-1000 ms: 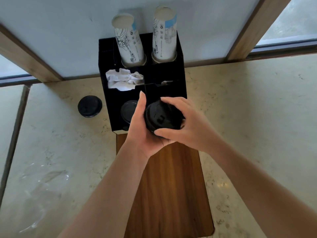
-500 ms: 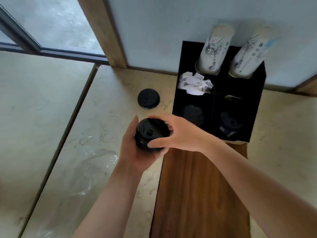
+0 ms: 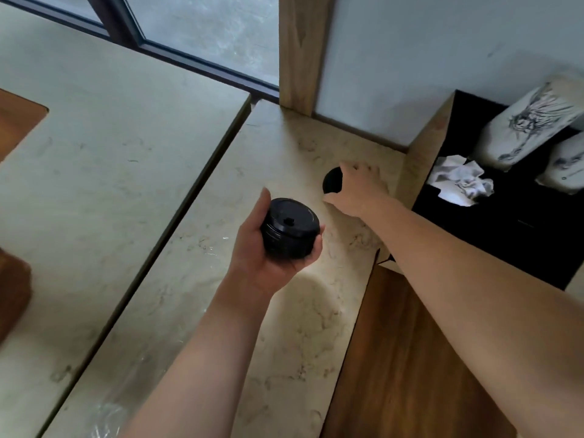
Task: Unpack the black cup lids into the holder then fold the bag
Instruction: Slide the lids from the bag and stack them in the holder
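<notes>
While the left hand point(image 3: 262, 248) grips stacked lids point(image 3: 289, 229), the right hand point(image 3: 357, 188) pinches a loose lid point(image 3: 332, 181) beside the holder point(image 3: 505, 216).

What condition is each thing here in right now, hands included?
Left hand: grips the stack of lids.
Stack of lids: held above the counter, tops up.
Right hand: rests over the single lid, fingers curled at its edge.
Single lid: flat on the counter, mostly covered.
Holder: upright, open-topped.
Tissue: crumpled, in the holder.
Paper cups: stacked, tilted in the holder.
</notes>
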Tool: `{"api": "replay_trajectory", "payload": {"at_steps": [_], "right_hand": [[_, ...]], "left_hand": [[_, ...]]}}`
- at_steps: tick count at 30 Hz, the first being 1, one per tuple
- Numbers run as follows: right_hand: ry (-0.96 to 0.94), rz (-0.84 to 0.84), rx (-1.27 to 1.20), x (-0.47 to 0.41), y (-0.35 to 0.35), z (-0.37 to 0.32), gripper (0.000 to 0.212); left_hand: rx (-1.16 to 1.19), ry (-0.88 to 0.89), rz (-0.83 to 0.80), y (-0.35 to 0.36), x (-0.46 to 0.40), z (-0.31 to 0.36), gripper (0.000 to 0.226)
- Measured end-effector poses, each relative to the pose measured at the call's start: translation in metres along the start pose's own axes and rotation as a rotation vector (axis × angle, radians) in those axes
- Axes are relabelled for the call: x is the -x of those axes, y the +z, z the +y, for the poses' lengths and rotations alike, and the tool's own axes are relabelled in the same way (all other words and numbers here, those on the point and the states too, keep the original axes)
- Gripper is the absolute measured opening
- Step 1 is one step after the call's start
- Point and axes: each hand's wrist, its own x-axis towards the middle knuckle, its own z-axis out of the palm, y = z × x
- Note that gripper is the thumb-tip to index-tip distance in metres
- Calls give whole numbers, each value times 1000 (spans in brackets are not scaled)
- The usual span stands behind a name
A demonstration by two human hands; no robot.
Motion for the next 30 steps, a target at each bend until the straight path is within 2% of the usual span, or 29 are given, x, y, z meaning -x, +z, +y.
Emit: {"api": "replay_trajectory", "payload": {"at_steps": [2,3,6,8,11,13,17,21,23,27,30], "right_hand": [[-22,61,-1,5,-2,-10,78],[-27,81,-86,11,-6,-14,76],[-68,76,-644,44,-24,-25,73],[-210,-20,-814,80,-38,-30,69],[-344,-158,-786,131,-42,-25,70],[-363,-139,-722,155,-37,-15,72],[-299,-97,-737,200,-28,10,75],[-218,-88,-922,236,-17,46,68],[-169,-36,-959,251,-15,63,63],[-141,-2,-887,273,-9,88,70],[-136,-4,-865,280,-4,105,70]], "left_hand": [[-8,-2,2,-1,-1,1,75],[-15,-4,8,-1,-1,0,76],[-51,-19,43,-5,0,-3,83],[-56,-35,31,-5,2,-7,80],[-113,-63,-56,-3,5,-20,71],[-128,-100,-89,0,9,-33,72],[-208,-165,-167,12,22,-62,83],[-337,-206,-195,21,30,-99,69],[-320,-263,-194,25,36,-119,70],[-388,-293,-227,36,44,-152,78],[-483,-254,-228,48,44,-169,54]]}}
